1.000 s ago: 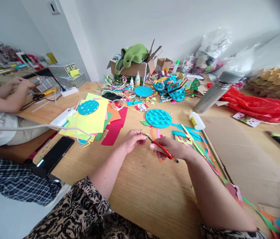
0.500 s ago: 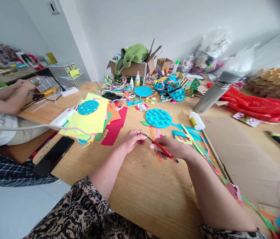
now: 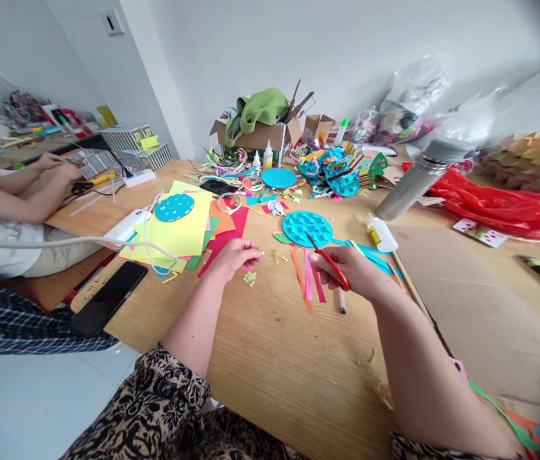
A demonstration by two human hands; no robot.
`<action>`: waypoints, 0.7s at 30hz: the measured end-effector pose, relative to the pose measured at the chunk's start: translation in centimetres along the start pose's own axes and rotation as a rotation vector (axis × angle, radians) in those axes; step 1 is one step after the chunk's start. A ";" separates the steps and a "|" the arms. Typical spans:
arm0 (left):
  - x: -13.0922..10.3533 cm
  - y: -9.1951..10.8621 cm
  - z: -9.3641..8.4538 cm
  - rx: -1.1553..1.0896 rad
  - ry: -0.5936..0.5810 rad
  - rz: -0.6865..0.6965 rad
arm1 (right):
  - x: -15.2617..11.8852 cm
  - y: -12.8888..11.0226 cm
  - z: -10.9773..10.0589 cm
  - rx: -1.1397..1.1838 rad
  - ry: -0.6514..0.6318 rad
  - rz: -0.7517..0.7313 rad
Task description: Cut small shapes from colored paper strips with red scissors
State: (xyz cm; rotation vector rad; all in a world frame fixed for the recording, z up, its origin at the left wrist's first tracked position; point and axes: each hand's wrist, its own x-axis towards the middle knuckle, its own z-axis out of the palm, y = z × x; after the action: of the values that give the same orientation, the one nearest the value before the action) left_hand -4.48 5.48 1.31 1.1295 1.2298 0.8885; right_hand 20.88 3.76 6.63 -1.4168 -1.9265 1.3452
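Observation:
My left hand [image 3: 237, 259] is closed in a pinch, with a tiny yellow paper piece [image 3: 262, 253] at its fingertips. Below those fingers several small yellow-green paper pieces [image 3: 250, 279] lie in a cluster on the wooden table [image 3: 270, 358]. My right hand [image 3: 346, 268] grips red-handled scissors [image 3: 333, 265], their blades pointing up and left toward a blue disc with raised bumps [image 3: 307, 229]. Orange [image 3: 301, 281], pink [image 3: 308, 275] and red paper strips [image 3: 318, 285] lie between my hands. A pen [image 3: 342, 301] shows partly beneath the right hand.
Coloured paper sheets [image 3: 181, 236] and a black phone [image 3: 110, 298] are on the left. A glue bottle [image 3: 382, 233], metal flask [image 3: 411, 179] and cardboard sheet [image 3: 471, 300] stand or lie right. Craft pieces [image 3: 331, 169] fill the back. A co-worker's hands [image 3: 56, 166] are far left.
My hands have moved apart: the left went left with a tiny yellow piece, the right went right with the scissors. The yellow-green cluster and the paper strips now show more fully.

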 end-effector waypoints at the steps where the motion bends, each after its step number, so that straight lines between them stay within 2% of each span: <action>1: -0.1 0.0 -0.5 0.114 0.001 -0.002 | -0.1 0.0 -0.2 -0.008 0.026 -0.007; 5: -0.4 -0.3 -1.4 0.606 -0.034 -0.054 | -0.4 -0.3 -0.7 -0.025 0.057 -0.008; 8: -0.6 -0.4 -1.4 0.788 -0.048 -0.076 | -0.7 -0.8 -0.8 -0.009 0.055 -0.011; 12: -0.6 0.0 -1.5 0.867 -0.023 -0.072 | -0.9 -1.0 -0.8 -0.014 0.046 -0.026; 21: -1.1 0.9 -1.9 0.860 0.058 -0.119 | -1.2 -1.3 -0.6 0.014 0.038 -0.031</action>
State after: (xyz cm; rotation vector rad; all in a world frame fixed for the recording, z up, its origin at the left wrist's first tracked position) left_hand -6.44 4.96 2.46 1.6735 1.7762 0.2750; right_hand 21.15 2.99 8.33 -1.3901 -1.9031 1.3063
